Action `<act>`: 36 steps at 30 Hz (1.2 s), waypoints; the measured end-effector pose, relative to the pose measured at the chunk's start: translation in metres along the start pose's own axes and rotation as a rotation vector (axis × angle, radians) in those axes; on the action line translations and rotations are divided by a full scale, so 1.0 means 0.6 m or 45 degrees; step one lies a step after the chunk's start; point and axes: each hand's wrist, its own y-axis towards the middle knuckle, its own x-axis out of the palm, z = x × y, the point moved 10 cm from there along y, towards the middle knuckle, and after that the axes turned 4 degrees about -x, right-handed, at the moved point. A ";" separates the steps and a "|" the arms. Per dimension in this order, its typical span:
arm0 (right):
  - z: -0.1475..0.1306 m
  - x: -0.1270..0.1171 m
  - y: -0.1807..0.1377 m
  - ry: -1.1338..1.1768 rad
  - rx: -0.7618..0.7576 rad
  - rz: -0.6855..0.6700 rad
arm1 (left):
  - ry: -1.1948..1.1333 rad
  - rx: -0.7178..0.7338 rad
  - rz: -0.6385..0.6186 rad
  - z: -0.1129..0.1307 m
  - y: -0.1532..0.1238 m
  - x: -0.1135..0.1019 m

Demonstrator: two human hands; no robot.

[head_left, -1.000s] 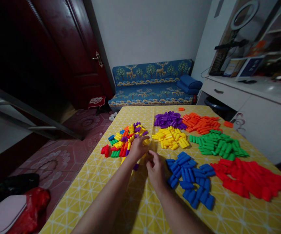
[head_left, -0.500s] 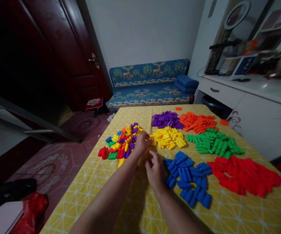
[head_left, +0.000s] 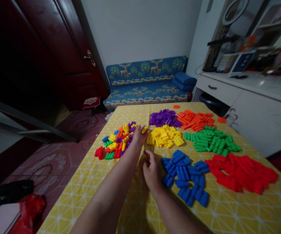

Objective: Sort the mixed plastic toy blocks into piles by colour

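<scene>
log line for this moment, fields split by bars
left hand: touching yellow piece, between mixed pile and yellow pile | right hand: loosely curled, beside blue pile | red pile: right of blue pile

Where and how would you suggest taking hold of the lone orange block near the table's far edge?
I'd pinch the orange block across its middle, between its near and far sides, coming from above: it seems to lie flat, longer from left to right, and apart from the purple pile and orange pile.
</scene>
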 end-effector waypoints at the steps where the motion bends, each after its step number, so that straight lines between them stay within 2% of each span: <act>1: 0.000 0.001 0.000 0.006 -0.001 0.000 | -0.018 -0.029 -0.021 -0.005 -0.005 0.005; 7: 0.006 0.004 0.001 0.032 0.011 -0.011 | -0.032 -0.129 -0.141 -0.009 -0.038 0.019; 9: 0.011 0.008 0.001 0.022 0.033 -0.045 | 0.043 -0.052 -0.208 0.003 -0.053 0.013; 12: 0.015 0.006 0.001 -0.004 0.053 -0.050 | 0.338 0.223 -0.265 0.031 -0.086 -0.016; 14: 0.015 0.006 0.002 0.001 0.053 -0.052 | 0.565 0.456 -0.149 0.055 -0.115 -0.058; 18: 0.014 0.011 0.001 0.090 0.057 -0.082 | 0.996 0.883 0.309 0.109 -0.187 -0.154; 20: 0.015 0.013 0.001 0.126 0.063 -0.091 | 1.265 1.046 0.492 0.127 -0.219 -0.179; 21: 0.016 0.014 0.001 0.134 0.070 -0.095 | 1.391 1.091 0.535 0.130 -0.227 -0.183; 23: 0.019 0.013 0.000 0.141 0.084 -0.092 | 1.600 1.124 0.535 0.129 -0.231 -0.180; 27: 0.022 0.013 0.001 0.164 0.089 -0.090 | 1.846 1.106 0.396 0.118 -0.212 -0.143; 30: 0.025 0.014 0.001 0.178 0.103 -0.096 | 1.970 1.031 0.344 0.113 -0.190 -0.120; 36: 0.026 0.017 0.000 0.149 0.093 -0.120 | 2.243 0.907 0.281 0.101 -0.153 -0.103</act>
